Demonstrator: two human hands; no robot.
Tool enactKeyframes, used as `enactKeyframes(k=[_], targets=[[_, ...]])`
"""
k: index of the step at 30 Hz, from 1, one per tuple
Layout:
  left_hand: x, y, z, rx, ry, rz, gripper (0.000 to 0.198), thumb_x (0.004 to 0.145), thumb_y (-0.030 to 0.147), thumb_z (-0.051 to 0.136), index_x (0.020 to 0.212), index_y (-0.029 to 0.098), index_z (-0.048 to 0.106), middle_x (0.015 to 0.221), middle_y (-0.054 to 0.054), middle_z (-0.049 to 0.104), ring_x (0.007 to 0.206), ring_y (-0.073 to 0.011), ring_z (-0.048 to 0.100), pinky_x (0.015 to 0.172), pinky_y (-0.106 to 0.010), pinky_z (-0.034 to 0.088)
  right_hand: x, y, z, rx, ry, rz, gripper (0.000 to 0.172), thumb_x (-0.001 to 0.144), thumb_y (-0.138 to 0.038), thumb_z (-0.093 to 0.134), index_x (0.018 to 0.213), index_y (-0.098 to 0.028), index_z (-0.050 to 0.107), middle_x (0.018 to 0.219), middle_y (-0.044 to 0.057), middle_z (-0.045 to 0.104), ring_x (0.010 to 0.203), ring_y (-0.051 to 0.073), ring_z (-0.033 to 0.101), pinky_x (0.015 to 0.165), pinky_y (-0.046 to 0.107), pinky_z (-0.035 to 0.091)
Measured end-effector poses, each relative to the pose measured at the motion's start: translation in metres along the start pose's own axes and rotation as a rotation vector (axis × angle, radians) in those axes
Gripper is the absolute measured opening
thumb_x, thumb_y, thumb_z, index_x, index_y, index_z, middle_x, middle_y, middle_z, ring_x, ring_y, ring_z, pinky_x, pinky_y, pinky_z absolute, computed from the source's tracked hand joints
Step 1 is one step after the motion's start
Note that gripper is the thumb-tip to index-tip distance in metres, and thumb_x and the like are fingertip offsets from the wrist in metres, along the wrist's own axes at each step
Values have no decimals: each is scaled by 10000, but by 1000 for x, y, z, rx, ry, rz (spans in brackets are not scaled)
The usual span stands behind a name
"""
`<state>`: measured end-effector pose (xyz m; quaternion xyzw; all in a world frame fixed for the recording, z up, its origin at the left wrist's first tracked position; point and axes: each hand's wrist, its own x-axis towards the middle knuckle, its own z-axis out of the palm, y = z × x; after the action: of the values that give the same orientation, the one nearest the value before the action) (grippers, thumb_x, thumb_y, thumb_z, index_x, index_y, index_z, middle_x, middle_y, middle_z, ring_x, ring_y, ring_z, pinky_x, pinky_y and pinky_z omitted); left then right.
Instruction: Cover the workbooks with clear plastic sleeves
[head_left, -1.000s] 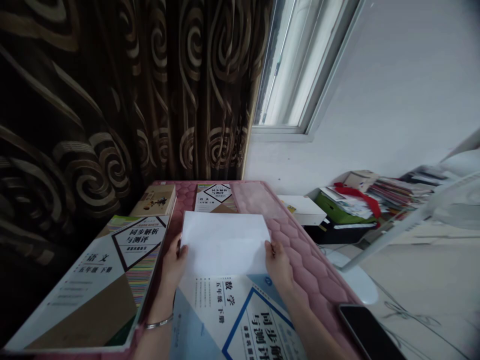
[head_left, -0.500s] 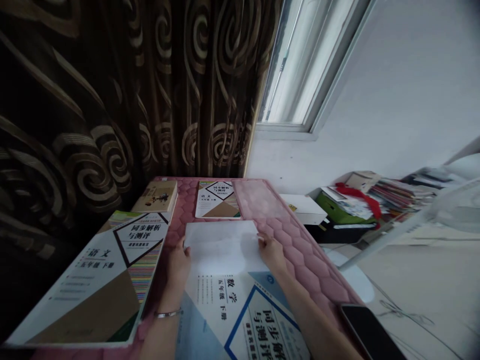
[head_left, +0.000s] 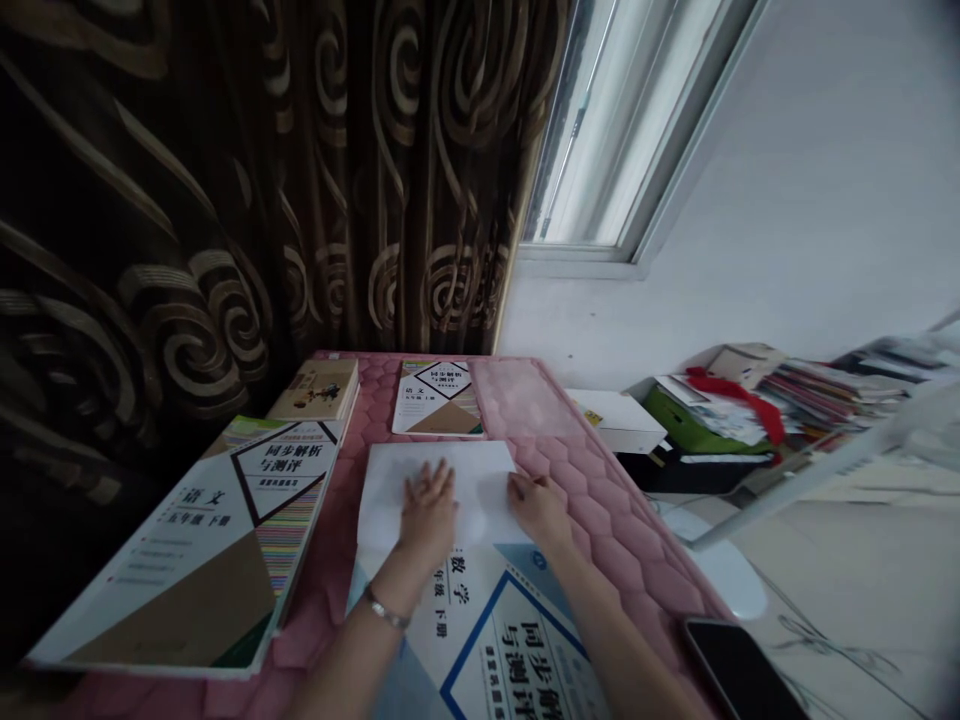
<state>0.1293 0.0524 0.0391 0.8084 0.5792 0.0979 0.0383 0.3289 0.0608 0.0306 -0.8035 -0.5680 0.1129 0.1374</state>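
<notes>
A white sheet of paper (head_left: 390,482) lies folded over the far end of a blue-and-white workbook (head_left: 495,630) on the pink quilted table (head_left: 592,490). My left hand (head_left: 427,500) lies flat on the paper with its fingers stretched out. A bracelet sits on that wrist. My right hand (head_left: 536,505) rests on the paper's right edge, fingers bent and pressing down. Neither hand grips anything that I can see.
A large workbook (head_left: 195,560) lies at the left, a small brown book (head_left: 315,390) and another workbook (head_left: 439,397) at the far end. A black phone (head_left: 739,670) sits at the right edge. A dark patterned curtain (head_left: 225,180) hangs behind, and cluttered books (head_left: 750,400) lie at the right.
The paper has been folded down flat. My left hand has moved from the paper's left edge to its middle and lies flat there. My right hand has shifted slightly left along the right edge.
</notes>
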Motion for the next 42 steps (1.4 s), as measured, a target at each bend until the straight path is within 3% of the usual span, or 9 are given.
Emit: enactKeyframes(k=[4, 8, 10, 15, 21, 28, 30, 35, 42], targets=[[22, 22, 8, -85, -121, -6, 582, 956, 403, 327, 1499, 192, 352, 1587, -64, 285, 1471, -283, 219, 1186, -561, 159, -2, 1, -3, 23, -7, -26, 425, 959, -361, 382, 1298, -262, 617, 1161, 127, 629, 952, 201, 667, 815, 299, 487], [25, 14, 20, -99, -123, -46, 614, 952, 474, 296, 1500, 201, 353, 1602, -57, 230, 1477, -303, 192, 1181, -573, 146, -12, -6, -5, -87, 95, -67, 436, 954, -291, 391, 1322, -179, 595, 1271, 188, 585, 1077, 266, 618, 877, 368, 479], [24, 10, 27, -92, -94, -34, 615, 955, 478, 285, 1507, 214, 337, 1604, -51, 226, 1481, -300, 181, 1187, -568, 117, -18, -13, -4, -154, 157, -193, 454, 965, -289, 371, 1352, -155, 567, 1397, 196, 509, 1210, 306, 539, 970, 427, 432], [25, 10, 31, -54, -97, -21, 604, 950, 411, 303, 1520, 209, 304, 1604, -55, 232, 1481, -289, 185, 1194, -550, 115, -27, -28, 9, -156, -45, -503, 502, 1005, -383, 304, 1436, -185, 468, 1544, 95, 367, 1424, 282, 313, 1130, 494, 279], [18, -5, 21, -4, -112, -187, 604, 940, 329, 304, 1513, 138, 305, 1600, -96, 208, 1477, -275, 205, 1184, -563, 142, -22, -21, 20, -192, -86, -473, 545, 1008, -409, 315, 1464, -126, 408, 1548, 143, 319, 1434, 276, 304, 1151, 493, 257], [8, -40, 12, 86, -83, -384, 614, 936, 319, 315, 1478, 32, 341, 1571, -216, 226, 1456, -360, 235, 1144, -659, 131, -19, -14, 27, -190, -64, -475, 555, 1006, -420, 313, 1461, -118, 411, 1543, 157, 322, 1431, 269, 313, 1156, 486, 257], [20, -32, 11, 74, -68, -359, 612, 916, 284, 355, 1464, 13, 359, 1562, -235, 244, 1455, -372, 226, 1149, -655, 108, -20, -15, 27, -192, -54, -477, 551, 1003, -409, 324, 1457, -111, 416, 1540, 163, 324, 1428, 272, 320, 1155, 493, 256], [60, -10, 18, -49, -58, -66, 598, 914, 280, 384, 1497, 155, 340, 1576, -118, 289, 1470, -296, 216, 1175, -604, 74, -21, -17, 26, -205, -58, -485, 551, 1003, -402, 317, 1461, -111, 411, 1533, 169, 334, 1426, 274, 324, 1147, 490, 271], [59, -44, 18, -38, -42, -115, 576, 937, 391, 372, 1483, 208, 372, 1554, -74, 345, 1456, -282, 258, 1167, -624, 46, -22, -23, 17, -225, -98, -450, 529, 1003, -374, 320, 1451, -116, 431, 1536, 170, 343, 1419, 276, 336, 1148, 475, 272]])
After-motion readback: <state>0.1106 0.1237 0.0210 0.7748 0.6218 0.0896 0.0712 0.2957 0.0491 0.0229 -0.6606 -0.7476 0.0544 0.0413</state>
